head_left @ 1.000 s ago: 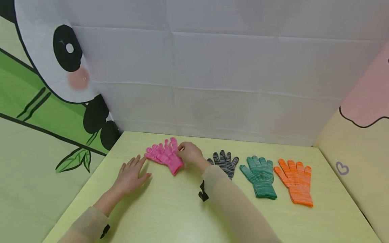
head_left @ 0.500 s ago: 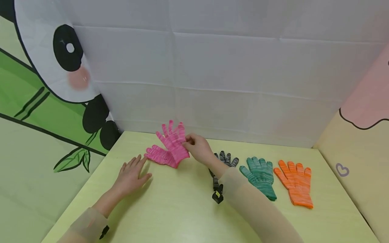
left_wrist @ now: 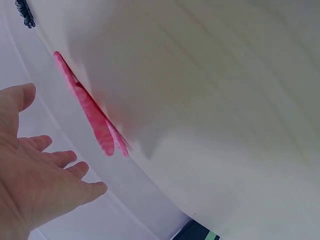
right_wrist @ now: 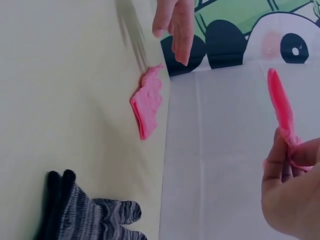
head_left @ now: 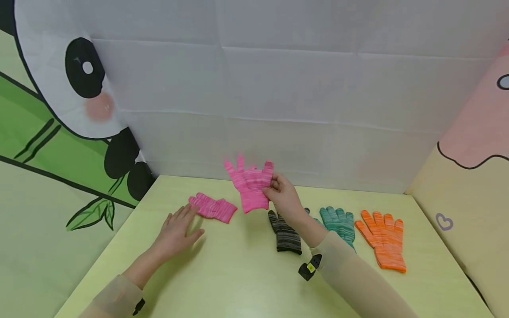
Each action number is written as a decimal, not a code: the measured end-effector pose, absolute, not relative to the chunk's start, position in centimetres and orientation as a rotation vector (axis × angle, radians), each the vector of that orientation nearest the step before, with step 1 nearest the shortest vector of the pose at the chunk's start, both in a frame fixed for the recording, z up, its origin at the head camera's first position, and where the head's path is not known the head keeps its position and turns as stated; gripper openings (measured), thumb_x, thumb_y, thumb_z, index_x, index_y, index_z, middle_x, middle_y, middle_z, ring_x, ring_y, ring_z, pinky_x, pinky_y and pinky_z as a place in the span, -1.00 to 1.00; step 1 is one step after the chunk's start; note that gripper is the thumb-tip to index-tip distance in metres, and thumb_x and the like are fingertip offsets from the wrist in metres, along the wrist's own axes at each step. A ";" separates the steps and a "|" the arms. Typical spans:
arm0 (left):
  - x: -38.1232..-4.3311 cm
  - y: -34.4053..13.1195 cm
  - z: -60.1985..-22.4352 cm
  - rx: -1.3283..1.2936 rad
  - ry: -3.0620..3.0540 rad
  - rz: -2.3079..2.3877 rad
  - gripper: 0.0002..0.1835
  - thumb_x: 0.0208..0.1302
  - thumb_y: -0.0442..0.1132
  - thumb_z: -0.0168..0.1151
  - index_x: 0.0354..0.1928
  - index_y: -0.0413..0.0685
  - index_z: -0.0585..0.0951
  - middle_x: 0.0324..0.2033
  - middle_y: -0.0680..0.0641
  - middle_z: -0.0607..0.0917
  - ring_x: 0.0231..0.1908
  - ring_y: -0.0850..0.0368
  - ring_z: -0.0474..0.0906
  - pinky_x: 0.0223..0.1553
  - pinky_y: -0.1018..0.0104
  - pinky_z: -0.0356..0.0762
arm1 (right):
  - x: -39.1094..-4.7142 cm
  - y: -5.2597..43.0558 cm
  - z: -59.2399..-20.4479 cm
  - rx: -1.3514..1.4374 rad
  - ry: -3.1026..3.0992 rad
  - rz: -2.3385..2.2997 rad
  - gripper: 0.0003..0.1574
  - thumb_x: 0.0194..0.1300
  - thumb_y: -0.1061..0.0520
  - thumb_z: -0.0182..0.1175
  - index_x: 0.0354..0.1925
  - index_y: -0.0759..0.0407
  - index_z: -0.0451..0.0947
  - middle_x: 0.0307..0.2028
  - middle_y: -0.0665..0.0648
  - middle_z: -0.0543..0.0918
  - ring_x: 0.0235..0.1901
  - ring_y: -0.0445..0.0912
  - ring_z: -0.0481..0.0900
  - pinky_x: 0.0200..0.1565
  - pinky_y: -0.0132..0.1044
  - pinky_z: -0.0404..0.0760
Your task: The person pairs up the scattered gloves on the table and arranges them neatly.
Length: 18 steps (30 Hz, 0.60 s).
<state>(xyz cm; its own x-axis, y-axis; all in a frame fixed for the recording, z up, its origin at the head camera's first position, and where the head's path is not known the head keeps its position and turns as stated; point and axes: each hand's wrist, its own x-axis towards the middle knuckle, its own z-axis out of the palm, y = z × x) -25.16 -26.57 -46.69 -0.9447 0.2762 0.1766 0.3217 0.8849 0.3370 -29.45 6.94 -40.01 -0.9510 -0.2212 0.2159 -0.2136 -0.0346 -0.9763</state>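
My right hand (head_left: 284,196) pinches a pink knitted glove (head_left: 251,185) by its side and holds it up off the table, cuff down and fingers up. In the right wrist view thumb and fingers close on the pink fabric. A second pink glove (head_left: 214,207) lies on the table to the left, its fingers pointing left. My left hand (head_left: 179,232) hovers beside that glove with its fingers straight and spread; the left wrist view shows a gap between hand and glove. Below the right hand lies a dark grey striped glove (head_left: 287,234), partly covered by the hand and wrist.
A green glove (head_left: 338,223), partly behind the right forearm, and an orange glove (head_left: 383,240) lie in a row to the right on the pale yellow table (head_left: 222,274). A white printed cloth (head_left: 278,88) hangs behind the table's far edge.
My right hand has lifted one pink glove off the other and carried it up and to the right. The other pink glove stays on the table. My left hand has hardly moved.
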 end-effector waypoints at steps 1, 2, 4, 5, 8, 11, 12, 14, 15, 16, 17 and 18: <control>-25.1 -26.4 -46.7 -0.479 -2.923 -0.566 -0.18 0.43 -0.05 0.29 0.55 -0.29 0.20 0.50 -0.43 0.16 0.49 -0.45 -0.02 0.40 -0.48 -0.20 | -29.2 7.3 -40.0 -0.484 2.144 -2.211 -0.43 0.50 0.35 0.09 0.41 0.28 0.30 0.12 0.30 0.62 0.05 0.05 0.64 -0.05 -0.27 0.67; -25.1 -26.3 -46.7 -0.491 -2.916 -0.570 -0.18 0.43 -0.05 0.29 0.55 -0.29 0.20 0.50 -0.43 0.17 0.49 -0.44 -0.02 0.40 -0.48 -0.20 | -28.9 7.6 -40.0 -0.477 2.110 -2.219 -0.38 0.49 0.37 0.09 0.45 0.27 0.28 0.16 0.30 0.61 0.09 0.06 0.63 -0.01 -0.27 0.67; -25.0 -26.0 -46.7 -0.513 -2.904 -0.574 -0.17 0.42 -0.05 0.30 0.55 -0.28 0.19 0.50 -0.42 0.18 0.50 -0.43 -0.01 0.40 -0.47 -0.19 | -28.3 8.1 -40.0 -0.457 2.035 -2.235 -0.32 0.46 0.41 0.07 0.48 0.27 0.24 0.22 0.30 0.57 0.16 0.07 0.59 0.04 -0.26 0.65; -25.0 -25.9 -46.7 -0.525 -2.897 -0.572 -0.17 0.42 -0.05 0.30 0.55 -0.28 0.20 0.49 -0.42 0.19 0.49 -0.43 0.00 0.40 -0.47 -0.17 | -28.0 8.3 -40.1 -0.453 1.994 -2.241 -0.29 0.44 0.44 0.06 0.49 0.30 0.22 0.26 0.32 0.55 0.20 0.08 0.56 0.07 -0.25 0.64; -24.7 -25.3 -46.9 -0.568 -2.883 -0.562 -0.17 0.41 -0.04 0.31 0.55 -0.27 0.21 0.49 -0.41 0.21 0.49 -0.42 0.03 0.41 -0.45 -0.13 | -27.3 8.9 -40.6 -0.430 1.881 -2.258 -0.21 0.39 0.49 0.05 0.52 0.30 0.17 0.32 0.34 0.48 0.25 0.10 0.50 0.10 -0.24 0.63; -24.4 -24.4 -46.9 -0.653 -2.875 -0.550 -0.15 0.40 -0.02 0.33 0.56 -0.23 0.21 0.51 -0.37 0.21 0.49 -0.38 0.06 0.42 -0.41 -0.07 | -26.4 9.7 -41.0 -0.427 1.808 -2.266 -0.08 0.34 0.54 0.04 0.58 0.23 0.08 0.36 0.36 0.41 0.26 0.11 0.46 0.08 -0.22 0.63; -24.3 -24.1 -46.8 -0.688 -2.872 -0.544 -0.15 0.39 -0.01 0.33 0.56 -0.20 0.21 0.52 -0.34 0.21 0.50 -0.36 0.06 0.43 -0.39 -0.05 | -26.1 9.9 -41.1 -0.418 1.790 -2.272 -0.04 0.33 0.55 0.04 0.60 0.18 0.05 0.37 0.35 0.39 0.26 0.10 0.46 0.07 -0.22 0.63; -24.0 -23.5 -46.7 -0.762 -2.865 -0.538 -0.14 0.39 0.01 0.34 0.58 -0.15 0.21 0.53 -0.30 0.19 0.52 -0.32 0.04 0.44 -0.34 -0.01 | -25.5 10.6 -41.2 -0.415 1.759 -2.280 0.03 0.32 0.56 0.04 0.62 0.07 0.01 0.39 0.34 0.35 0.26 0.09 0.46 0.06 -0.22 0.64; -23.9 -23.1 -46.6 -0.796 -2.858 -0.536 -0.14 0.38 0.02 0.34 0.58 -0.13 0.20 0.54 -0.28 0.18 0.52 -0.30 0.03 0.45 -0.32 0.00 | -25.2 10.9 -41.2 -0.410 1.750 -2.285 0.05 0.32 0.56 0.04 0.63 0.03 0.01 0.39 0.34 0.35 0.25 0.10 0.47 0.05 -0.21 0.65; -23.8 -22.9 -46.5 -0.828 -2.851 -0.538 -0.14 0.38 0.02 0.35 0.59 -0.11 0.20 0.54 -0.27 0.18 0.53 -0.29 0.03 0.45 -0.31 0.01 | -24.9 11.2 -41.2 -0.408 1.743 -2.286 0.06 0.33 0.56 0.04 0.63 -0.01 0.01 0.39 0.33 0.35 0.24 0.10 0.47 0.05 -0.21 0.65; -23.7 -22.6 -46.4 -0.855 -2.843 -0.546 -0.13 0.38 0.01 0.35 0.59 -0.10 0.21 0.54 -0.27 0.18 0.53 -0.29 0.03 0.44 -0.31 0.02 | -24.6 11.6 -41.2 -0.402 1.736 -2.289 0.07 0.33 0.56 0.04 0.63 -0.05 0.02 0.39 0.33 0.34 0.24 0.09 0.48 0.06 -0.20 0.65; -23.6 -22.3 -46.3 -0.882 -2.834 -0.552 -0.13 0.37 0.01 0.36 0.59 -0.09 0.20 0.54 -0.27 0.18 0.53 -0.29 0.04 0.44 -0.31 0.03 | -24.3 11.9 -41.2 -0.397 1.733 -2.289 0.07 0.34 0.56 0.04 0.63 -0.10 0.03 0.38 0.32 0.35 0.23 0.10 0.49 0.06 -0.20 0.65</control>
